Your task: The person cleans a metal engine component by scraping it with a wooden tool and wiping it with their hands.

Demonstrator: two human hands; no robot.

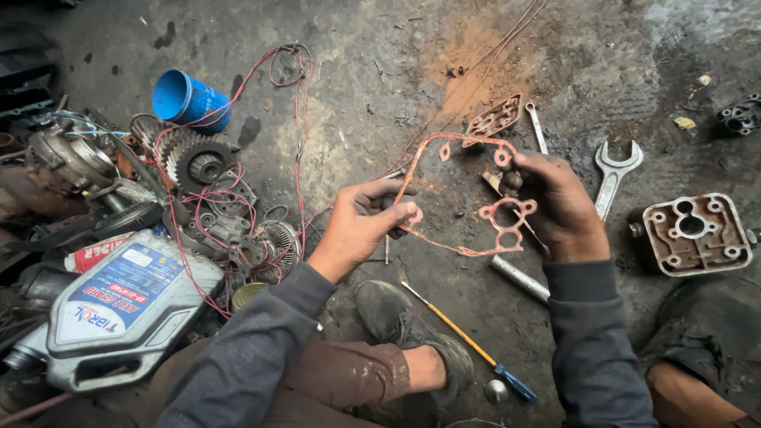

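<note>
I hold a thin reddish gasket [464, 194] stretched between both hands above the grimy floor [380, 95], its long axis running left to right. My left hand [361, 222] pinches its near-left corner; my right hand [555, 202] grips the right side, fingers closed. It is flat, floppy and full of holes. A ribbed metal cover [696, 232] lies right, a wrench [612, 176] just beyond.

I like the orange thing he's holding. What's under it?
Under the orange gasket, through its open middle, shows stained concrete floor and a flat tool's tip. The right hand hides the rest of that tool.
</note>
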